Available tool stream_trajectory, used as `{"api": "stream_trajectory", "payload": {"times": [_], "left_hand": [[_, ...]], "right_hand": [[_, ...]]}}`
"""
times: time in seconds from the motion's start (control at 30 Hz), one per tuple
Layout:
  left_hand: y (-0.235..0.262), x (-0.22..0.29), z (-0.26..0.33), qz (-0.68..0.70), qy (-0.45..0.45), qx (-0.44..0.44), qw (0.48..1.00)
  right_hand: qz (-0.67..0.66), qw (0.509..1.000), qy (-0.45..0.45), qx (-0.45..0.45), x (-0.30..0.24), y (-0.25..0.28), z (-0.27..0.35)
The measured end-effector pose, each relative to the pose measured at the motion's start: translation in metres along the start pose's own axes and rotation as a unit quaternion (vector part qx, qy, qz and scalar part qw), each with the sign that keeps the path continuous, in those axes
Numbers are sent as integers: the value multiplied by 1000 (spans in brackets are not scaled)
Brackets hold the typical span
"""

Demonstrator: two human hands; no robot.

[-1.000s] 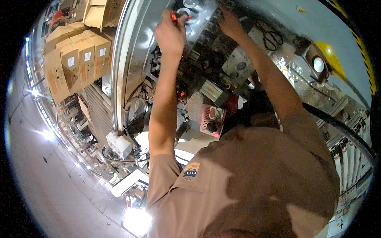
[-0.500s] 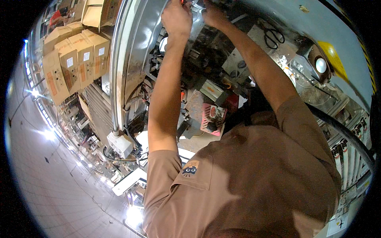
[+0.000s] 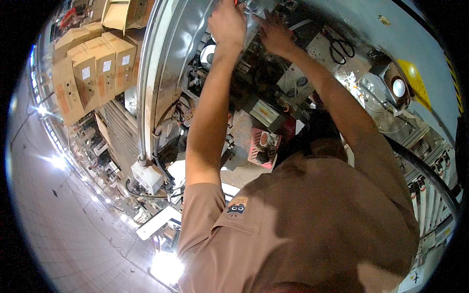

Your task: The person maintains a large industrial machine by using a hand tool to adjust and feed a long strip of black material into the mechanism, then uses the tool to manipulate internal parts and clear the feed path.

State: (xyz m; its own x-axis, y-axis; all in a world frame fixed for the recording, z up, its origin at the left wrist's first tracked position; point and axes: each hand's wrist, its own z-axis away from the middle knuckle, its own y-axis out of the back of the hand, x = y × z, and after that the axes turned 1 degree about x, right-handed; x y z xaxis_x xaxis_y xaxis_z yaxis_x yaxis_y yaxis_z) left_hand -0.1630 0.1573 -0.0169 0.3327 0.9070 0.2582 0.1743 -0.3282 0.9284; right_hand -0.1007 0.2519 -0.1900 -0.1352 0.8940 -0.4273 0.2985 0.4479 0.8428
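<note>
At the top edge, my left hand (image 3: 227, 23) is closed with its fingers curled. A small red tip shows above it, but what it grips is cut off by the picture's edge. My right hand (image 3: 276, 35) is beside it, fingers stretched apart with nothing seen in them, close to shiny metal parts (image 3: 255, 8) inside a machine. Below the hands is a dark, cluttered machine interior. Black-handled scissors (image 3: 341, 52) lie on a grimy surface to the right of my right hand.
A pink slotted tray (image 3: 256, 152) with dark bits sits near my chest. A metal door frame (image 3: 149, 88) stands at left, with cardboard boxes (image 3: 102, 68) beyond. At right are a round lamp (image 3: 398, 88), a yellow label (image 3: 414, 84) and a thick black hose (image 3: 422, 168).
My right hand has drawn back slightly from the metal parts and its fingers have spread. My left hand stays closed near the top edge. The view has shifted a little.
</note>
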Motion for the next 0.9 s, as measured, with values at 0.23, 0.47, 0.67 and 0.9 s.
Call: {"api": "stream_trajectory", "payload": {"times": [0.23, 0.47, 0.67, 0.9], "left_hand": [[-3, 3, -3, 4, -6, -13, 1000], [0, 3, -5, 15, 13, -14, 1000], [1, 19, -8, 21, 12, -23, 999], [4, 1, -2, -1, 21, -11, 1000]], "right_hand": [[-252, 922, -238, -171, 19, -6, -61], [-194, 977, 5, -91, 26, -59, -6], [-330, 933, -140, 29, 41, -25, -43], [-454, 882, -73, -98, 17, 15, -24]]}}
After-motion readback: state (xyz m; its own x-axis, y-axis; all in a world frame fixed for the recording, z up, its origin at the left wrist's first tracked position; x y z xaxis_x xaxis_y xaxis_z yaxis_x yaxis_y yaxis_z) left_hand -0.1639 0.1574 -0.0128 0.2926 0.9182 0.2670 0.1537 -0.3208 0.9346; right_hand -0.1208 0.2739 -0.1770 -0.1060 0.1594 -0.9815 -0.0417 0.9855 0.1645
